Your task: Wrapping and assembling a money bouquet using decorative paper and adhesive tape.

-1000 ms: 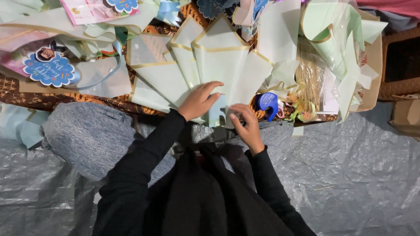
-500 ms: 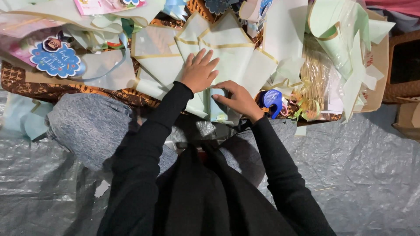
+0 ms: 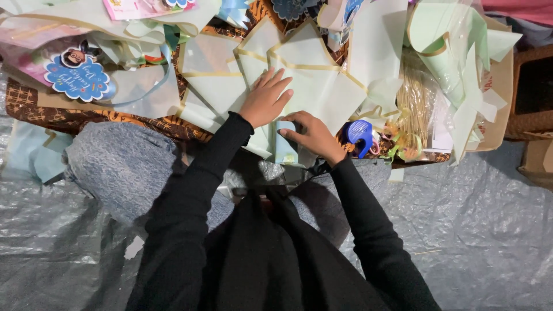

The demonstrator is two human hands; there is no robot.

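Observation:
My left hand [image 3: 264,99] lies flat, fingers spread, on a fan of pale green wrapping sheets with gold edges [image 3: 314,86] spread over a low table. Just to its right, my right hand [image 3: 314,136] pinches the folded lower corner of the sheets [image 3: 284,147] near the table's front edge. Both arms are in black sleeves. My knees in grey trousers [image 3: 124,167] show below the table edge.
A blue tape dispenser [image 3: 358,135] lies right of my right hand, beside curled ribbon [image 3: 406,144] and a bundle of thin sticks [image 3: 412,98]. A blue round tag [image 3: 78,78] rests at the left on clear wrap. A brown patterned cloth [image 3: 69,118] covers the table. Grey plastic sheeting [image 3: 472,230] covers the floor.
My left hand slid up and left to press flat on the sheets. My right hand moved left from beside the tape dispenser onto the folded lower corner.

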